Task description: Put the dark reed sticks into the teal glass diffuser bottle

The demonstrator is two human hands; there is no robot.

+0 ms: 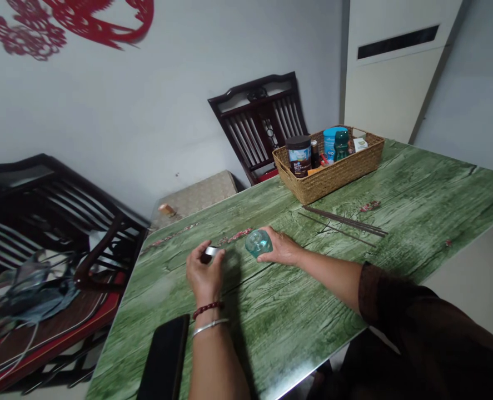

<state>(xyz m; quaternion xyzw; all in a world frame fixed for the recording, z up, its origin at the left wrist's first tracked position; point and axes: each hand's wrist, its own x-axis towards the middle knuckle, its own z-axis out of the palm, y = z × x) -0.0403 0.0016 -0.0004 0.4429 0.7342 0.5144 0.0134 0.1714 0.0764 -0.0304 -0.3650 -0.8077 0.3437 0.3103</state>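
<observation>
My left hand (pixel 204 272) pinches a small round silvery piece (pixel 212 251), dark on one side and shaped like a cap, between thumb and fingers. A little to its right, my right hand (pixel 282 247) is wrapped around the side of a clear teal glass jar (pixel 257 243). The jar is on or just above the green tabletop; I cannot tell which. Both hands are apart from each other. Thin dark sticks (pixel 346 222) lie on the table beyond my right forearm.
On the green wood-patterned table (pixel 279 311), a wicker basket (pixel 333 183) at the back holds a brown tub (pixel 299 158), a blue can (pixel 332 141) and a green bottle (pixel 341 147). A black phone (pixel 165 358) lies near my left forearm. Dark wooden chairs (pixel 258 119) stand behind and left.
</observation>
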